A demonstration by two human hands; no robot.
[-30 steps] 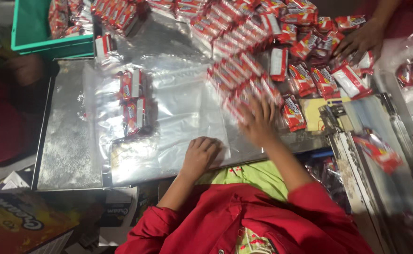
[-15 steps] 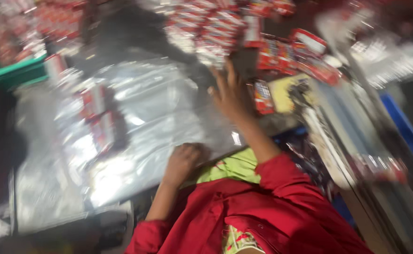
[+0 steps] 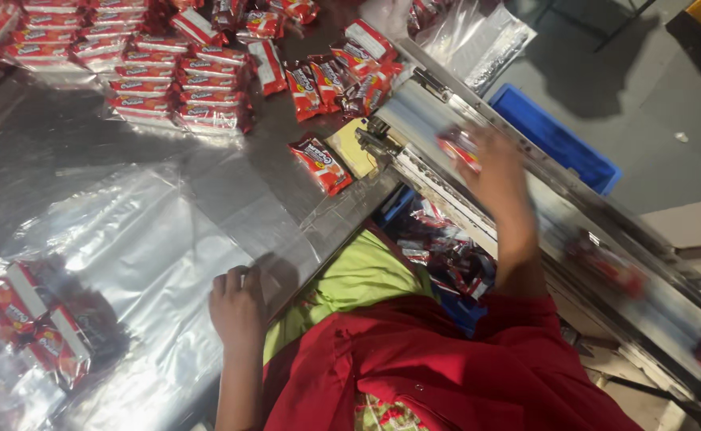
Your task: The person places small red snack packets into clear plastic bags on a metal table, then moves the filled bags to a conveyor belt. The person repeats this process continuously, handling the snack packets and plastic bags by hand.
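The right hand (image 3: 496, 164) moved from the packet pile to the conveyor (image 3: 526, 199) at upper right, fingers closing on a red packet (image 3: 458, 146). The left hand (image 3: 237, 305), fingers curled, presses the clear plastic sheet (image 3: 151, 255) on the surface (image 3: 271, 191).

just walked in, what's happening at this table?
A person in a red top is working among red snack packets. The left hand rests knuckles-down on a clear plastic bag spread over the metal table. The right hand is out over the conveyor at a red packet, blurred, so the grip is unclear. Stacked rows of packets lie at the table's far side.
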